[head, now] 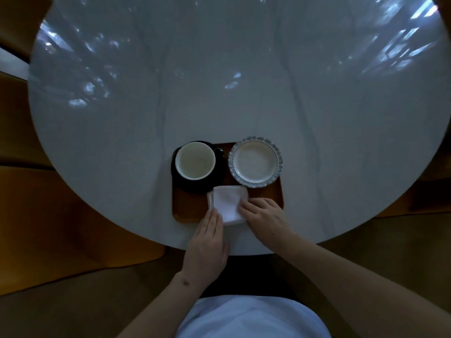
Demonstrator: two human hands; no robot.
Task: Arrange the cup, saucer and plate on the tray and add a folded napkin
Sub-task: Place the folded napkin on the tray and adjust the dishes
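Under both hands lies a big round grey counter [219, 93] with shiny spots of light on it. Near its close edge sits a brown wooden tray [188, 211], right under the fingertips of both hands. Past the fingers, on the far right part of the tray, sits a white plate [255, 162] with a wavy rim, and nothing is on it. Past the fingers on the far left sits a black saucer [185, 184], and its left side hangs a bit over the tray edge. A cup [195, 161] stands on the saucer; it is white inside, it looks empty, and its dark handle points toward the plate. Between the two hands lies a white folded napkin [228, 203] on the close part of the tray. Its far edge comes very near the saucer and the plate, and its near corner pokes out over the tray edge. The left hand [207, 247] lies flat with its fingers [211, 218] straight, and the tips press on the left side of the napkin. The right hand [266, 218] has its fingers [249, 206] loose and a bit bent, and they rest on the right side of the napkin. Neither hand is gripping anything.
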